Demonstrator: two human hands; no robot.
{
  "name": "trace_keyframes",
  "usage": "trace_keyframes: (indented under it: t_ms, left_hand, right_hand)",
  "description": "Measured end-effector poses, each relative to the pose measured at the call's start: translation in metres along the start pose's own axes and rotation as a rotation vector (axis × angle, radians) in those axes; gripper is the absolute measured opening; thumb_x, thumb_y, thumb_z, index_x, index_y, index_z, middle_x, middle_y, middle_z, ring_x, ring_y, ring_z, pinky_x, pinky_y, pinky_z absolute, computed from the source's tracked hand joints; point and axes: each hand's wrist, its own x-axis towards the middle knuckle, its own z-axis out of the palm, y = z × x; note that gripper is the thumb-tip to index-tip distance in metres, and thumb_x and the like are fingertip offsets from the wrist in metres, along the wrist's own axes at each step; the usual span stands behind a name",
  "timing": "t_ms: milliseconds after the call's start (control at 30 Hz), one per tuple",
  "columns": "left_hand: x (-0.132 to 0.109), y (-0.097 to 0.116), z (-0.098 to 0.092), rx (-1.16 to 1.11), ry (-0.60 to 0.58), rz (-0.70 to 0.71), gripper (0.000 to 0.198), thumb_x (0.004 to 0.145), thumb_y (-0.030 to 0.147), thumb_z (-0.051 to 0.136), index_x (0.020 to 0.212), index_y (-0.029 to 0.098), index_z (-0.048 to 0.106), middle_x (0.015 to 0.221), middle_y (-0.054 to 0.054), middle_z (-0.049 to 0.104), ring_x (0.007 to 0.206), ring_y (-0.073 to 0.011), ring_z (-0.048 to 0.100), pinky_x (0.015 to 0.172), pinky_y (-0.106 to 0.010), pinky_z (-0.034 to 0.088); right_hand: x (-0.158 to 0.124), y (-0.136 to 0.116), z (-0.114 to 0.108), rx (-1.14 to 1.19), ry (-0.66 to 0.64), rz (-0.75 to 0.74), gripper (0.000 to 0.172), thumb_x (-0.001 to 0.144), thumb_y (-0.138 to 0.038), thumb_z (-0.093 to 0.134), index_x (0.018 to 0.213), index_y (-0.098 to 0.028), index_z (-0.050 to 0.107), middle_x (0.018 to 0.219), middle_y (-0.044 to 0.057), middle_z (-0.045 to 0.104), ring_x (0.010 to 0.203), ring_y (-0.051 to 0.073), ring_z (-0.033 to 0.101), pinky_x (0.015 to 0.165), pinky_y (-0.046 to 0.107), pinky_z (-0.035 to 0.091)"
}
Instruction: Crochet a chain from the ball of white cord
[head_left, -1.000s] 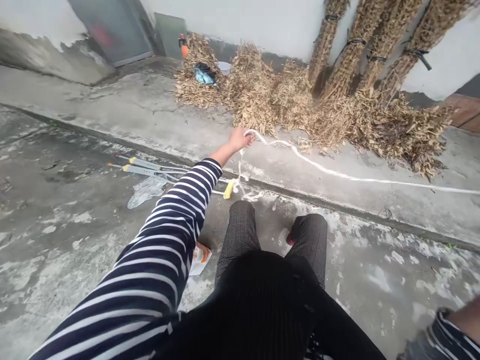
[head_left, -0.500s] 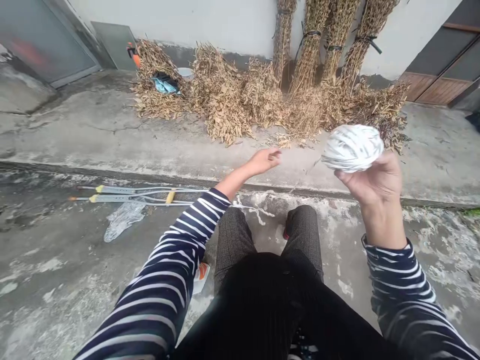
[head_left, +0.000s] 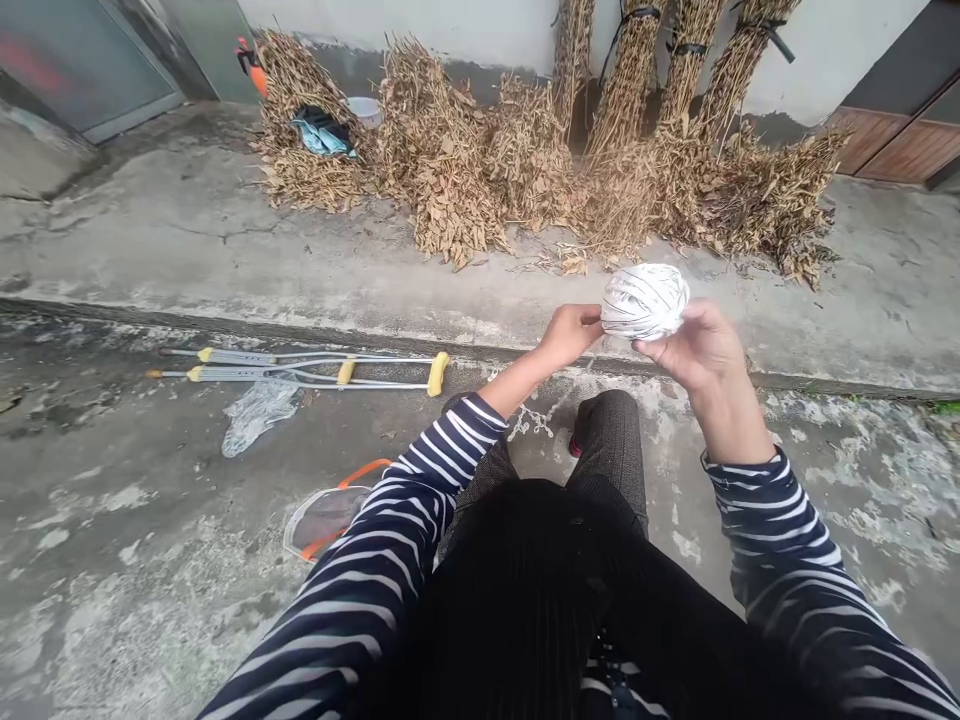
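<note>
A ball of white cord (head_left: 645, 302) is held up over the edge of the concrete ledge. My right hand (head_left: 699, 345) grips its right side and underside with thumb and fingers. At the ball's left side is my left hand (head_left: 571, 335), its fingers pinched together and touching or nearly touching the ball; what they pinch is too small to make out. Below, between my knees, some white strands (head_left: 531, 422) show on the ground.
Crutches (head_left: 322, 372) and a crumpled plastic bag (head_left: 259, 415) lie on the ground at left. Nearer me is a bag with orange handles (head_left: 326, 518). Dried plant bundles (head_left: 457, 190) line the ledge (head_left: 225, 260), with a blue cloth (head_left: 324, 135) on them.
The ball and my right hand have moved left and closer to the middle. My left hand has come right to the ball, its fingers now pinched. The view has shifted, showing more of the crutches.
</note>
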Motion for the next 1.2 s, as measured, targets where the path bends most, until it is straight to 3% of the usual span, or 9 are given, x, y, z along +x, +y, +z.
trace_keyframes:
  t_ms: [133,233,333,433,600,900,1067,1200]
  left_hand:
    - [-0.003,0.015,-0.004,-0.038,-0.012,0.074,0.026,0.090,0.039,0.074,0.089,0.014,0.080,0.082,-0.003,0.079,0.087,-0.0174,0.073,0.087,-0.027,0.053]
    - [-0.011,0.024,-0.010,-0.004,-0.050,0.070,0.030,0.094,0.040,0.068,0.081,0.014,0.077,0.071,-0.003,0.074,0.075,-0.0140,0.068,0.082,-0.025,0.052]
    - [-0.020,0.031,-0.018,-0.036,-0.106,0.051,0.030,0.093,0.038,0.068,0.077,0.014,0.075,0.073,-0.005,0.076,0.075,-0.0133,0.068,0.083,-0.026,0.052]
    - [-0.026,0.039,-0.026,-0.067,-0.156,0.021,0.025,0.091,0.033,0.068,0.075,0.014,0.074,0.075,-0.006,0.076,0.076,-0.0135,0.069,0.085,-0.027,0.052]
    - [-0.030,0.045,-0.040,0.028,-0.158,-0.015,0.021,0.087,0.026,0.067,0.073,0.013,0.075,0.077,-0.006,0.077,0.075,-0.0133,0.067,0.081,-0.026,0.050]
    - [-0.043,0.031,-0.062,0.044,-0.244,-0.148,0.019,0.084,0.024,0.062,0.074,0.014,0.074,0.075,-0.005,0.077,0.078,-0.0146,0.069,0.086,-0.027,0.050]
    - [-0.047,0.016,-0.092,0.230,-0.210,-0.214,0.019,0.081,0.021,0.061,0.069,0.014,0.074,0.070,-0.003,0.075,0.069,-0.0129,0.063,0.076,-0.025,0.048]
    - [-0.054,-0.001,-0.115,0.303,-0.148,-0.239,0.022,0.083,0.027,0.064,0.069,0.015,0.075,0.071,-0.004,0.076,0.069,-0.0139,0.063,0.074,-0.025,0.048]
  right_hand:
    - [-0.001,0.006,-0.005,0.040,0.004,-0.030,0.060,0.067,-0.021,0.067,0.127,-0.026,0.062,0.106,0.002,0.077,0.085,0.022,0.076,0.059,0.032,0.066]
    - [-0.008,0.012,-0.007,0.054,-0.009,-0.044,0.065,0.059,-0.026,0.069,0.123,-0.022,0.064,0.116,0.009,0.076,0.096,0.027,0.076,0.060,0.033,0.065]
    - [-0.016,0.021,-0.005,0.076,0.000,-0.069,0.068,0.054,-0.028,0.067,0.122,-0.022,0.067,0.131,0.012,0.072,0.117,0.033,0.072,0.076,0.047,0.068]
    - [-0.021,0.029,-0.004,0.103,0.015,-0.103,0.066,0.053,-0.025,0.066,0.119,-0.027,0.068,0.135,0.006,0.071,0.125,0.033,0.069,0.098,0.061,0.061]
    - [-0.027,0.029,-0.004,0.041,0.058,-0.127,0.059,0.049,-0.024,0.071,0.108,-0.028,0.069,0.132,0.004,0.072,0.128,0.033,0.067,0.112,0.063,0.054]
    - [-0.043,0.024,0.004,-0.049,0.032,-0.198,0.052,0.043,-0.019,0.071,0.095,-0.024,0.067,0.115,0.007,0.073,0.127,0.037,0.065,0.116,0.062,0.052]
    - [-0.049,0.016,0.006,-0.109,0.221,-0.283,0.061,0.041,-0.020,0.063,0.101,-0.027,0.073,0.108,0.006,0.074,0.123,0.037,0.066,0.110,0.061,0.056]
    - [-0.054,-0.012,0.017,-0.107,0.280,-0.470,0.061,0.040,-0.021,0.061,0.099,-0.023,0.076,0.110,0.009,0.075,0.113,0.032,0.069,0.098,0.050,0.064]
